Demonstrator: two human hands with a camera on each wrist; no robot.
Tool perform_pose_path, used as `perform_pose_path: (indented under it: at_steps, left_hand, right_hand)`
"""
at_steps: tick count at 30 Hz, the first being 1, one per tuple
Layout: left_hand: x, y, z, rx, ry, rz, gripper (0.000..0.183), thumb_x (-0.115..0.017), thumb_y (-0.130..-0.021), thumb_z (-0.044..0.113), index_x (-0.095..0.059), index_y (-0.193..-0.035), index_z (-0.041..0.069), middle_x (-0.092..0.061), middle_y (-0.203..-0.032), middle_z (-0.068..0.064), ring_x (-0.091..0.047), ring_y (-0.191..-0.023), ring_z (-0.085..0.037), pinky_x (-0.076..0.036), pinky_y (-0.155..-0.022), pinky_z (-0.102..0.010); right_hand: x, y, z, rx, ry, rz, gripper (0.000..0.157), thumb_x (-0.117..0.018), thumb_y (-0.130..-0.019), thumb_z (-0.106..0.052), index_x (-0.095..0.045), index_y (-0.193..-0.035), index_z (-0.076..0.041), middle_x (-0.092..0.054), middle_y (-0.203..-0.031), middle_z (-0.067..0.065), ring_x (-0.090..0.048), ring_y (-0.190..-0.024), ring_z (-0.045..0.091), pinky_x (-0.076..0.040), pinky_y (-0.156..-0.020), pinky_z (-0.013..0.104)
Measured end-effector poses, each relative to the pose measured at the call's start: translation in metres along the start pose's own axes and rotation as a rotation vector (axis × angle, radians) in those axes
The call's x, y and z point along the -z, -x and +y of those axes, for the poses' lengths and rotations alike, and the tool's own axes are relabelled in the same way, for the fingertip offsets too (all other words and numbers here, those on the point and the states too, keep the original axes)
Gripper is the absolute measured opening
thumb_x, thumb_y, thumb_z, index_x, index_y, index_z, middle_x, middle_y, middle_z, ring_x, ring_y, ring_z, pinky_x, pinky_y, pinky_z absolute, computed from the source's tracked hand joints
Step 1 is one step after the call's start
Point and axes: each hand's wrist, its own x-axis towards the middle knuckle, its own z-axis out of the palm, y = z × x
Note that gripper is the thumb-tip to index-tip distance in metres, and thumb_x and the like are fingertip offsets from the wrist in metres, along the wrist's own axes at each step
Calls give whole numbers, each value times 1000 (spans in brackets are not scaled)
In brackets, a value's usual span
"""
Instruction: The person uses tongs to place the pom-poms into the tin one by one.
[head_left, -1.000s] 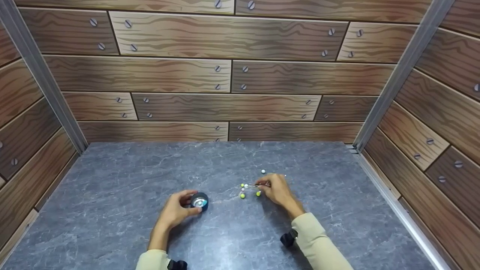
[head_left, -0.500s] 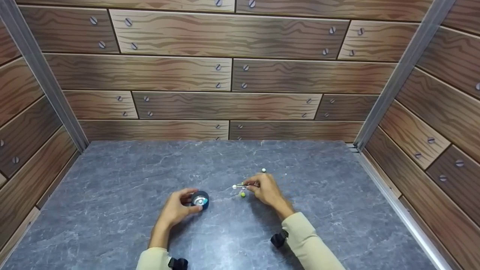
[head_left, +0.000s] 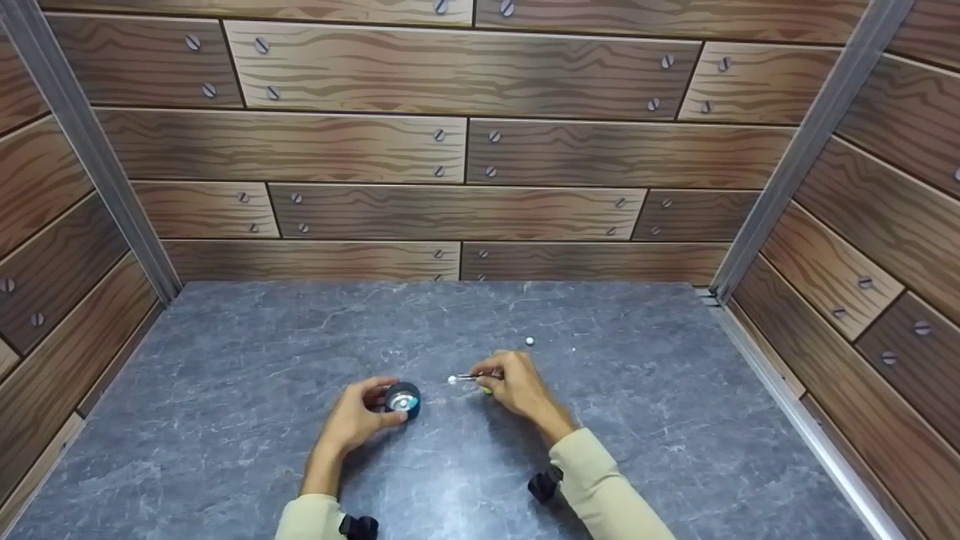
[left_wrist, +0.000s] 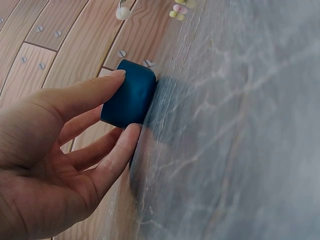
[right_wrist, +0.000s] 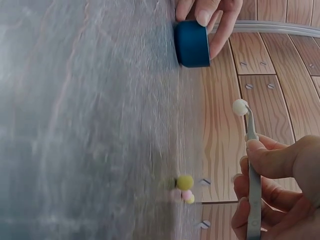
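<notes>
My left hand (head_left: pixel 352 416) holds a small round dark blue cup (head_left: pixel 403 401) on the table, thumb on one side and fingers on the other. Its shiny inside, with something whitish and light blue in it, faces up in the head view; its smooth blue wall (left_wrist: pixel 131 95) shows in the left wrist view. My right hand (head_left: pixel 517 386) pinches metal tweezers (right_wrist: pixel 254 200) with a bent tip. A white ball (right_wrist: pixel 240 107) is caught between the tips, above the table and right of the cup. Below the right hand lie a yellow-green ball (right_wrist: pixel 185 181) and a pink ball (right_wrist: pixel 186 195).
Another white ball (head_left: pixel 529 341) lies farther back, behind the right hand, with a tiny white speck (head_left: pixel 574 349) to its right. Wood-patterned panels (head_left: pixel 465 150) wall the grey marbled table (head_left: pixel 262 337) at the back and sides, with metal rails (head_left: pixel 795 435) along the edges.
My right hand has moved left, carrying the tweezers and white ball over the other balls toward the cup. The left hand and cup stay nearly where they were.
</notes>
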Motion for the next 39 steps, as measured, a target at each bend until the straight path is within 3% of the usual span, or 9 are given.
perform_pose_path:
  at_steps: [20, 39]
  left_hand:
    - [1, 3, -1, 6, 12, -3, 58, -88, -78, 3, -67, -132, 0, -71, -127, -25, -69, -114, -35, -55, -100, -52]
    - [-1, 0, 0, -5, 19, -9, 57, -87, -79, 3, -67, -132, 0, -71, -126, -25, -70, -111, -34, -57, -96, -49]
  right_hand:
    - [-23, -5, -24, 45, 1, -51, 12, -79, -85, -3, -83, -93, -10, -75, -83, 7, -60, -70, 10, -45, -63, 19]
    - [-40, -6, -29, 53, -3, -69, 10, -78, -87, -4, -83, -95, -8, -77, -85, 8, -67, -76, 16, -50, -68, 20]
